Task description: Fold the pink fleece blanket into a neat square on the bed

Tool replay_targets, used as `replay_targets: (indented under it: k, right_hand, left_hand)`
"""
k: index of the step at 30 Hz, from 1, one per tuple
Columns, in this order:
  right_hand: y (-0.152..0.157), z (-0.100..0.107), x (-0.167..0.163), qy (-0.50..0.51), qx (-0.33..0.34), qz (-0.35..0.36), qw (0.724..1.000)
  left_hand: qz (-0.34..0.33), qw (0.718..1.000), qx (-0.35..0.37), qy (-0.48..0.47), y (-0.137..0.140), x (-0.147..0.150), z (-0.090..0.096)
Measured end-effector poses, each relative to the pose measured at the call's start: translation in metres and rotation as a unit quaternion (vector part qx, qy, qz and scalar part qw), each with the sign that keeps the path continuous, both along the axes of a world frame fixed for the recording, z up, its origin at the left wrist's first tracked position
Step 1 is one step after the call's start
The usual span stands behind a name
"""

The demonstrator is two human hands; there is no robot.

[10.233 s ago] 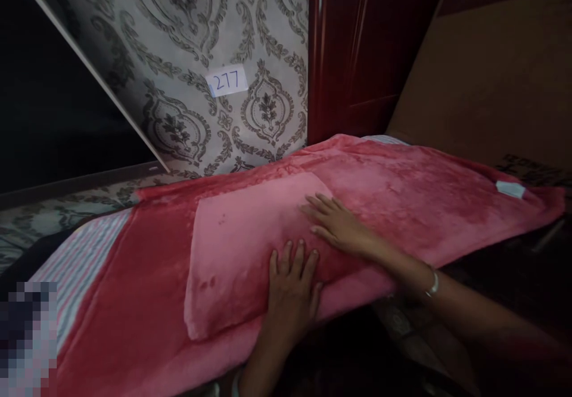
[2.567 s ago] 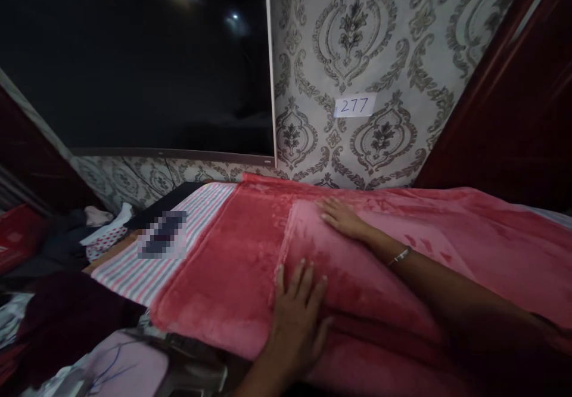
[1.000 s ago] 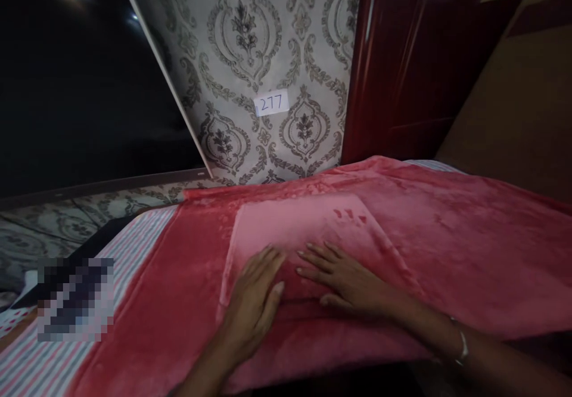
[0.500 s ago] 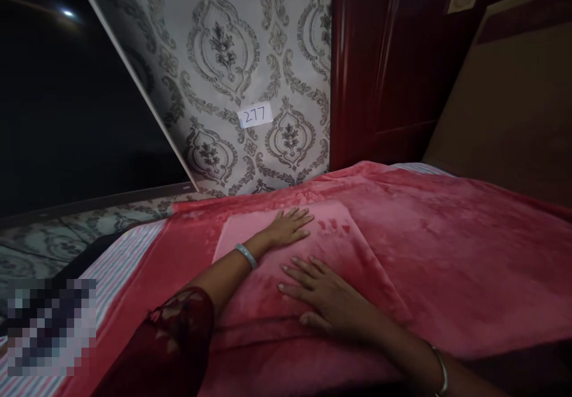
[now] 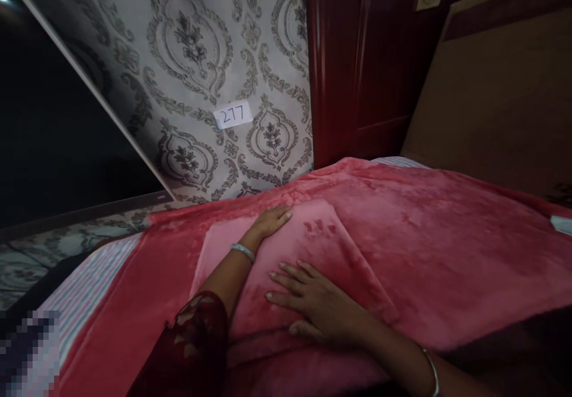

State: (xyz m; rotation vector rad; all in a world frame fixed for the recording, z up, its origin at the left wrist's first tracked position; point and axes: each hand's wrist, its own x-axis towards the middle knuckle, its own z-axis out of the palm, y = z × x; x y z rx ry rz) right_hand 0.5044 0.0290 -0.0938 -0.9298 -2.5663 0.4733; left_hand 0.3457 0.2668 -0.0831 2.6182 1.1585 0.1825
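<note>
A folded pink-and-red plush piece (image 5: 346,254), its layers showing at the near side, lies on a larger spread red-and-pink plush blanket (image 5: 438,224). My left hand (image 5: 271,220), with a pale bangle at the wrist, rests flat along the folded piece's far edge, fingers stretched out close together. Nearer to me, my right hand (image 5: 315,304) lies palm down on the middle of the same piece, fingers spread; a thin bangle circles that wrist. Small fingertip-like dark marks show in the pile beyond the right hand. Neither hand grips anything.
Striped sheet (image 5: 96,287) shows beyond the blanket's left edge. A large dark screen (image 5: 62,123) leans at the left. Patterned wallpaper with a card (image 5: 233,114) reading 277, a dark red wooden panel (image 5: 337,75) and a brown board (image 5: 496,99) stand behind.
My left hand has slid to the folded piece's far edge, its fingers drawing closer together. The right hand stays spread on the cloth. The view has shifted slightly right.
</note>
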Motion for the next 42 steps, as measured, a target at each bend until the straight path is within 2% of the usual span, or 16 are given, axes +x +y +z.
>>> replay_targets:
  k: [4,7,9,12,15,18,20,22,26,32,37,42]
  right_hand:
    - [-0.001,0.001,-0.002,0.009,0.005,-0.007,1.000]
    - [-0.007,0.009,0.003,0.010,0.002,-0.026,1.000]
    - [-0.013,0.013,0.013,0.005,0.011,-0.055,0.998]
    - [-0.022,0.011,0.037,-0.003,0.028,-0.093,0.995]
    - [-0.027,-0.003,0.056,-0.014,0.039,-0.109,0.993]
    - [-0.028,-0.019,0.063,-0.021,0.040,-0.115,0.992]
    - [-0.028,-0.024,0.063,-0.017,0.042,-0.118,0.992]
    - [-0.028,-0.026,0.063,-0.007,0.051,-0.116,0.992]
    - [-0.028,-0.022,0.065,0.007,0.057,-0.109,0.992]
    - [-0.027,-0.022,0.068,0.004,0.041,-0.107,0.993]
    - [-0.026,-0.025,0.069,0.013,0.056,-0.108,0.993]
    - [-0.026,-0.024,0.069,0.011,0.053,-0.112,0.992]
  left_hand:
    - [0.017,0.999,0.027,0.020,-0.005,0.003,0.006]
    - [0.027,0.998,0.046,0.040,-0.012,0.008,0.019]
    - [0.011,0.997,0.060,0.042,-0.024,0.014,0.030]
    - [-0.105,0.992,0.068,0.023,-0.055,0.031,0.040]
    - [-0.248,0.968,0.026,0.026,-0.080,0.052,0.038]
    - [-0.294,0.954,0.004,0.053,-0.078,0.071,0.029]
    - [-0.287,0.956,0.020,0.063,-0.061,0.081,0.023]
    - [-0.252,0.965,0.028,0.067,-0.038,0.088,0.018]
    - [-0.176,0.983,-0.015,0.051,0.006,0.098,0.011]
    - [-0.125,0.989,-0.044,0.060,0.049,0.108,-0.003]
    - [-0.094,0.995,0.005,0.031,0.058,0.109,-0.010]
    - [-0.060,0.996,0.065,0.001,0.048,0.106,0.005]
